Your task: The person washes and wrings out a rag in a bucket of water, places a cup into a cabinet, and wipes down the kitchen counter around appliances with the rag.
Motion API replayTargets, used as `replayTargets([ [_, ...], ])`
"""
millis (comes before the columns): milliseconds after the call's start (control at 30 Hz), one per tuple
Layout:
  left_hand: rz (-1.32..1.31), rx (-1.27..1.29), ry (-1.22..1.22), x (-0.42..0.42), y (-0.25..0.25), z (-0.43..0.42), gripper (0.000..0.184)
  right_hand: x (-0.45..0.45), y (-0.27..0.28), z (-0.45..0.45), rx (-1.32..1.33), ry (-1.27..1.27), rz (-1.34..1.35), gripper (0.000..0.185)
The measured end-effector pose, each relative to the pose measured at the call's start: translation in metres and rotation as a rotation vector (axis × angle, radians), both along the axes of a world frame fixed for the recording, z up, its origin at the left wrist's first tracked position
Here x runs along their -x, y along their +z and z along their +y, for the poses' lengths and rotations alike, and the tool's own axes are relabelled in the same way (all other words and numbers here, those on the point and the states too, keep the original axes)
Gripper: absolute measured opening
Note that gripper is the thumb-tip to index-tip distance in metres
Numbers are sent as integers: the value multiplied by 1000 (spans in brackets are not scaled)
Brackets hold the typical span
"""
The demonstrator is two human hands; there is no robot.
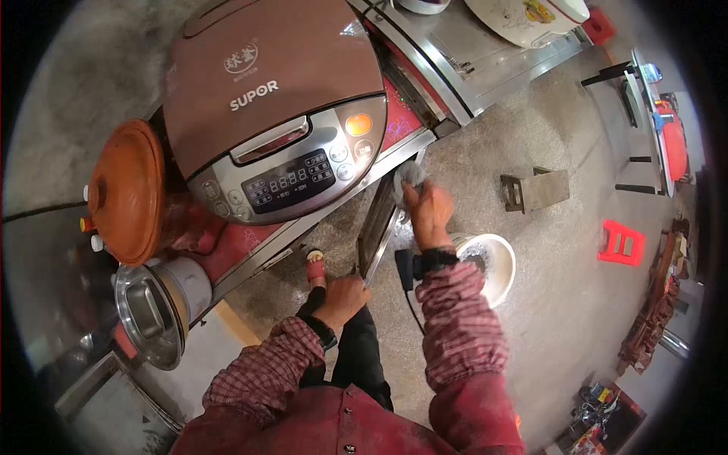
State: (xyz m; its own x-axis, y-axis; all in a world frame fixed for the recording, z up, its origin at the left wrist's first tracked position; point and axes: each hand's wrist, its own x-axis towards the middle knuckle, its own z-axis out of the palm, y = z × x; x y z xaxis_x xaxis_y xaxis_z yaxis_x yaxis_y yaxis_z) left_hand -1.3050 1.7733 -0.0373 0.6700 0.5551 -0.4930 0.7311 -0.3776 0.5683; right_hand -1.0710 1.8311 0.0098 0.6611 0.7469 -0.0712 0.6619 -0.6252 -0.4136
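My right hand (431,214) is closed round a grey cloth (410,182), which lies against the upper part of a metal-framed panel (378,224). The panel stands out at an angle below the counter edge. At its lower end my left hand (343,302) has its fingers wrapped round the frame. Just right of my right wrist, on the floor, is a white bucket (500,267), partly hidden by my sleeve. A brown rice cooker (277,83) sits on the counter above the panel.
An orange lidded pot (130,193) and a steel pot (151,315) are at the left. A small wooden stool (547,189) and a red plastic stool (622,243) stand on the floor at the right. A round table (652,125) is beyond them.
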Motion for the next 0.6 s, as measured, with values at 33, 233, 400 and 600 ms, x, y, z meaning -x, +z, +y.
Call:
replayTargets([
  [33,-1,-5,-6,-3,5,4,28,12,-4,-12,43,26,36,33],
  [233,-33,-37,-118,-2,18,11,31,102,-5,-101,102,101,152,36],
  [400,11,-43,-11,-5,0,2,29,2,-6,-6,25,-15,92,39],
  [600,-31,-10,6,-2,-12,-8,30,57,-26,-74,48,89,45,34],
])
